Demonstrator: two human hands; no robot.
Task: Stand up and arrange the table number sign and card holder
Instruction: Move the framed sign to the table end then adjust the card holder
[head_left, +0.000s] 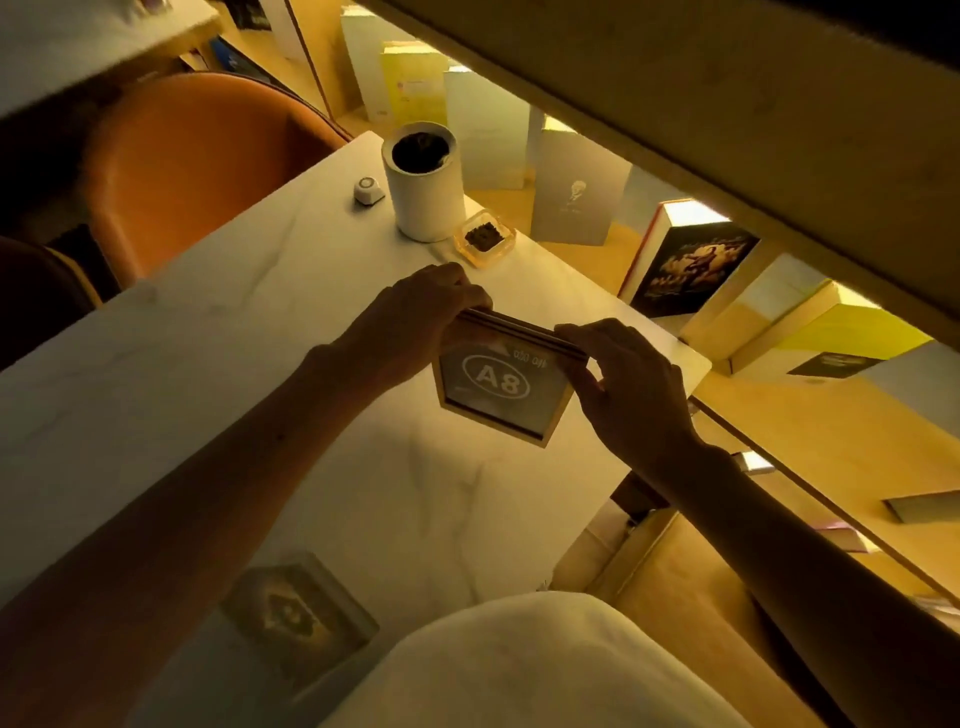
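A wooden-framed table number sign (493, 387) reading "A8" in a white oval stands tilted on the white marble table (208, 338), near its right edge. My left hand (415, 317) grips the sign's top left corner. My right hand (628, 389) pinches its top right corner and right side. Dark thin slats show along the sign's top edge between my hands. A flat clear card holder (296, 618) with a patterned card lies at the near left of the table.
A white cylinder container (423, 182), a small white puck (368, 190) and an amber glass dish (485, 238) stand at the table's far end. An orange chair (197, 171) is beyond the left side. Book shelves (691, 265) run along the right. My white clothing (519, 665) fills the bottom.
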